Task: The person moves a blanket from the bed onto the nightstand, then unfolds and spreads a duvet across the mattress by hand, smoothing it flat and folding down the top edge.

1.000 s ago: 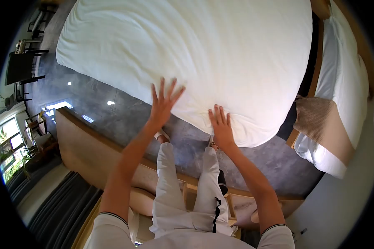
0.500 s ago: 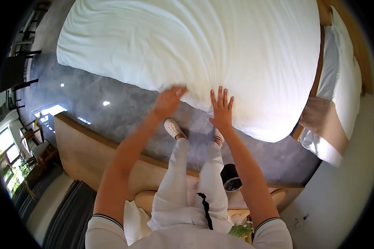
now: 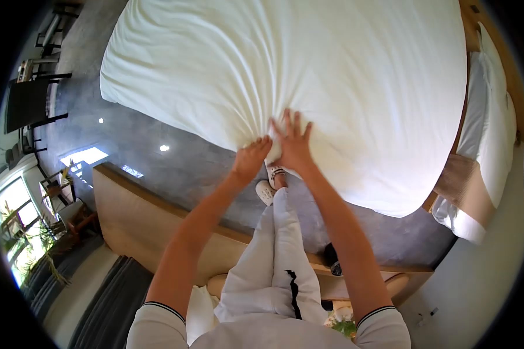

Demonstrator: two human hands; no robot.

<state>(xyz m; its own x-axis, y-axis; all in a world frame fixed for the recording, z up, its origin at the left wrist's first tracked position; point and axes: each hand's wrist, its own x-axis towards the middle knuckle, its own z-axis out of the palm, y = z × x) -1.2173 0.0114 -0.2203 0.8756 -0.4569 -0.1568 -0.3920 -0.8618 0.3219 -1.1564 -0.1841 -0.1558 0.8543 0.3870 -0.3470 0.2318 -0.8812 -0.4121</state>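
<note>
A wide white duvet (image 3: 361, 93) covers the bed, with long creases fanning out from the near edge where my hands are. At that edge, the fingers of my left hand (image 3: 252, 158) are closed on the duvet, which is drawn tight towards them. Just to the right, my right hand (image 3: 295, 146) rests on top with its fingers spread, the thumb side close to the left hand.
Pillows (image 3: 477, 134) and a folded brown cloth (image 3: 463, 183) are at the bed's right end. A low wooden partition (image 3: 140, 203) stands behind me on the left. Grey floor (image 3: 174, 142) lies between. A dark bin (image 3: 333, 259) is near my legs.
My left hand has moved in to the duvet's edge and closed on it. My right hand has shifted left beside it. Creases have gathered, and my feet have come together.
</note>
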